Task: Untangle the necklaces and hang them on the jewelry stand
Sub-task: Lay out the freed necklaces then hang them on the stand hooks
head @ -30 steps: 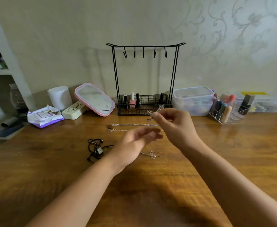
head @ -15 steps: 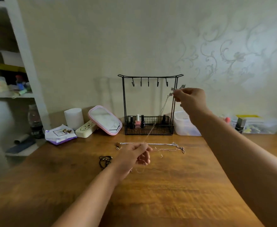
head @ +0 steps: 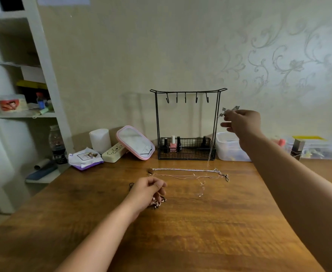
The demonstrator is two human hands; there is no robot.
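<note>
A fine silver chain necklace (head: pixel 213 142) dangles beside the black wire jewelry stand (head: pixel 187 124), its ornate cross pendant pinched in the raised right hand (head: pixel 239 122). Two more thin chains (head: pixel 188 172) — one silver, one rosy — lie stretched on the grained wooden table (head: pixel 200 232). The left hand (head: pixel 146 190) rests there, fingers curled over small rose-gold jewelry (head: pixel 159 202).

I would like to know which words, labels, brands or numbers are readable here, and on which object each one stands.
No text can be read with certainty.
Bottle label: light marks, too small to read.
Wipes pack: printed label, blurred.
Cream case: dark drawn shapes, no clear letters.
Shelf box: red picture, no legible words.
Nail polish bottles: no readable label.
</note>
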